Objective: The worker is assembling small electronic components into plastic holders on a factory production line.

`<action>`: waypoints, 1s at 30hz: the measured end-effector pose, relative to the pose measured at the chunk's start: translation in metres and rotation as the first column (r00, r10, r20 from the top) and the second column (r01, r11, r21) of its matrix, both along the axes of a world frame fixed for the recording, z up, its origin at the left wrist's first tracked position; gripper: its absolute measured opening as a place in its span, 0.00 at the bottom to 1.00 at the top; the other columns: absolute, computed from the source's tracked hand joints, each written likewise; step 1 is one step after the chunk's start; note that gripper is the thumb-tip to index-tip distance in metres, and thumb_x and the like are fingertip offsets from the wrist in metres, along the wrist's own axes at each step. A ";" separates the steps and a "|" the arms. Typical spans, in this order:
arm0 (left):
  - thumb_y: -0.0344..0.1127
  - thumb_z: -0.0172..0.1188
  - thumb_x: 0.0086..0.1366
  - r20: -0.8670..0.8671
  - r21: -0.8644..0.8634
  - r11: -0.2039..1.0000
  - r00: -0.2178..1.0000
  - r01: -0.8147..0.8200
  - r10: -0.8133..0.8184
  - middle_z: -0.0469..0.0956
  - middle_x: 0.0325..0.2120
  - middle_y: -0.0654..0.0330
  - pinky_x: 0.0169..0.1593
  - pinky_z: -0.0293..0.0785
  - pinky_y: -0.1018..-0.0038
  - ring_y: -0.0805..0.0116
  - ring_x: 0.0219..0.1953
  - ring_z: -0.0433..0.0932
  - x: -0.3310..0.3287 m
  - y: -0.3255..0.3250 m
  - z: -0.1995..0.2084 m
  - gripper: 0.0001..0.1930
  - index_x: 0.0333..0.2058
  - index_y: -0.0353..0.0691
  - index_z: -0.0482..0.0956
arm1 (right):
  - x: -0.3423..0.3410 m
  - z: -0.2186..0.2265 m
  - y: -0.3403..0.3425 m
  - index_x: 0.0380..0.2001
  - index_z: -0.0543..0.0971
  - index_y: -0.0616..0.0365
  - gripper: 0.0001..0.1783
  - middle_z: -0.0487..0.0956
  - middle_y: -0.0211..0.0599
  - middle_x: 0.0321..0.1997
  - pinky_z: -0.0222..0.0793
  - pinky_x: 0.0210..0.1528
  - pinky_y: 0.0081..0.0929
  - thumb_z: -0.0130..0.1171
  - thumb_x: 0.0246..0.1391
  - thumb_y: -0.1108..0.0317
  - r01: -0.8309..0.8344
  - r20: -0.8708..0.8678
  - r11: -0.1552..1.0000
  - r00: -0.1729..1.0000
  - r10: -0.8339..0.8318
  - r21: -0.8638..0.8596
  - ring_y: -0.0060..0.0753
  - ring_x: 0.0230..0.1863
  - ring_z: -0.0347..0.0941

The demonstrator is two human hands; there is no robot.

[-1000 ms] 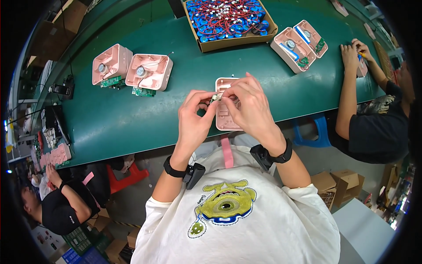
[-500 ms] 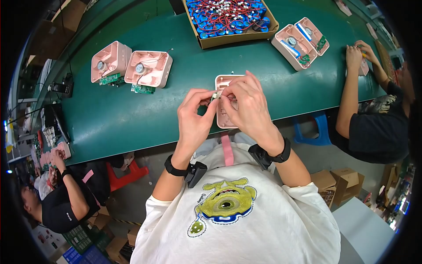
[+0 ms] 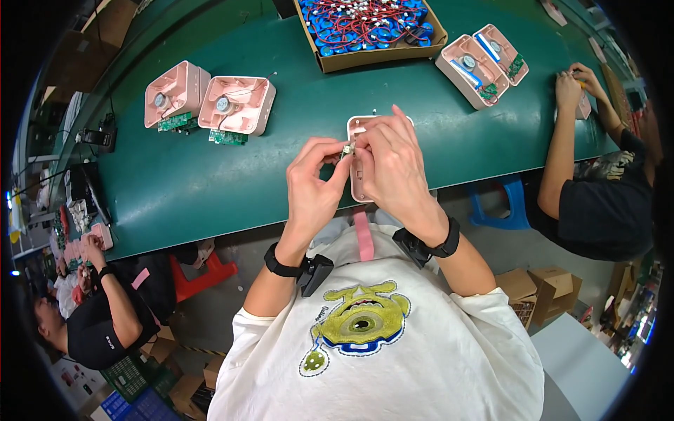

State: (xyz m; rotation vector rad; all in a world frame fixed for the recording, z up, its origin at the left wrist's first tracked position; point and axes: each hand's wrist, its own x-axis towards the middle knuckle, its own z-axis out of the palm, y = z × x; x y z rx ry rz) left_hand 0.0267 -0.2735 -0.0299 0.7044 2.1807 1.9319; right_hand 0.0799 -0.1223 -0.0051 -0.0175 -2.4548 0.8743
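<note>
**Both hands pinch a small part over a pink shell**

The left hand [image 3: 312, 184] and right hand [image 3: 393, 165] meet above the near edge of the green table [image 3: 210, 189]. Thumb and forefinger of each close on a small metallic part [image 3: 347, 150], held between the fingertips; the other fingers curl loosely. What kind of part it is cannot be told. Just under the hands lies an open pink shell [image 3: 357, 158], mostly hidden by the right hand, with its near end reaching the table's edge.

Farther left on the table stand two pink housings [image 3: 210, 104] side by side, each with a round fitting and a green circuit board at its foot. At the far edge sits a cardboard box [image 3: 379, 57] full of blue parts with red wires. To the right lie two more housings [image 3: 481, 57], opened. A co-worker's hands [image 3: 572, 88] work at the table's right end; another person [image 3: 98, 316] sits lower left
</note>
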 end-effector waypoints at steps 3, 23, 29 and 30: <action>0.20 0.67 0.64 0.003 -0.014 1.000 1.000 0.015 -0.015 0.82 0.41 0.55 0.46 0.80 0.74 0.69 0.40 0.82 -0.001 0.001 0.000 0.10 0.44 0.28 0.85 | 0.002 0.001 0.001 0.31 0.79 0.65 0.04 0.81 0.47 0.38 0.61 0.73 0.58 0.62 0.50 0.80 0.023 -0.008 1.000 1.000 -0.023 0.015 0.53 0.50 0.76; 0.19 0.62 0.70 0.342 0.290 0.955 0.925 0.064 -0.166 0.77 0.45 0.60 0.48 0.78 0.79 0.75 0.45 0.79 -0.007 -0.009 -0.031 0.12 0.51 0.28 0.79 | -0.104 0.035 0.144 0.40 0.86 0.63 0.09 0.86 0.50 0.36 0.79 0.42 0.44 0.67 0.57 0.70 0.182 0.111 0.941 0.969 -0.222 0.286 0.53 0.35 0.84; 0.18 0.61 0.70 0.331 0.329 0.942 0.925 0.074 -0.188 0.74 0.46 0.61 0.51 0.77 0.77 0.74 0.47 0.78 -0.004 -0.011 -0.032 0.12 0.51 0.27 0.78 | -0.121 0.044 0.161 0.44 0.86 0.63 0.13 0.85 0.49 0.30 0.78 0.39 0.41 0.67 0.58 0.68 0.112 0.167 0.984 0.977 -0.135 0.139 0.48 0.29 0.83; 0.18 0.61 0.70 0.322 0.319 0.944 0.928 0.081 -0.189 0.74 0.46 0.61 0.51 0.77 0.77 0.74 0.47 0.78 -0.005 -0.012 -0.032 0.12 0.51 0.27 0.78 | -0.120 0.048 0.164 0.45 0.86 0.63 0.14 0.85 0.46 0.28 0.77 0.36 0.38 0.67 0.59 0.68 0.130 0.170 0.987 0.975 -0.144 0.095 0.43 0.27 0.81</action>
